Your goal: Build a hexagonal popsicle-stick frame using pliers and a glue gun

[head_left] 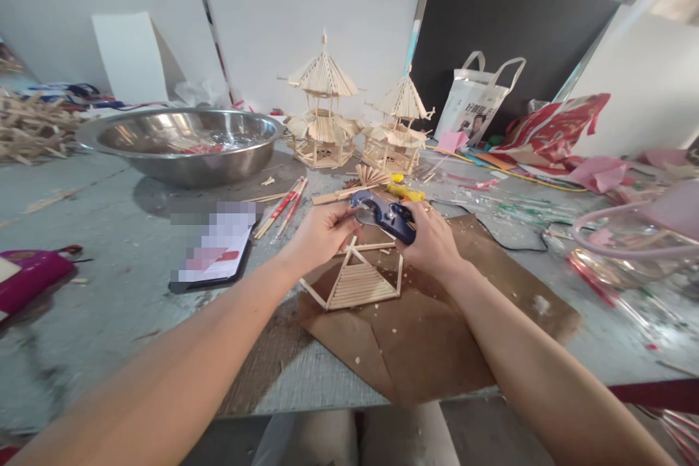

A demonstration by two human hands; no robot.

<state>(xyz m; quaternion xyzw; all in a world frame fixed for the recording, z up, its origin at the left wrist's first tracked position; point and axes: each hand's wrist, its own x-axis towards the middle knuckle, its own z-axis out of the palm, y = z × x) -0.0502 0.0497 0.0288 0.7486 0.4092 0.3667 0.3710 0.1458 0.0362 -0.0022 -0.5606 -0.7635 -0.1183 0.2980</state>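
Note:
My right hand [434, 237] is wrapped round a dark blue hand cutter [401, 222] with a curved metal jaw. The fingers of my left hand [325, 229] are pinched together right beside that jaw; whatever they hold is too small to make out. Below both hands lies a flat frame of thin wooden sticks [401, 273], one triangular part filled with a row of sticks [363, 284]. It rests on a sheet of brown paper [437, 349]. Just beyond the cutter are a yellow-handled tool [405, 192] and a small fan of sticks [373, 176].
Two stick-built pagodas [325, 124] [401, 135] stand behind. A steel basin [202, 167], a phone [218, 247], red-marked sticks [282, 205] and a magenta tool [36, 277] are leftward. To the right are a clear container [638, 233], a white bag [475, 102] and scraps.

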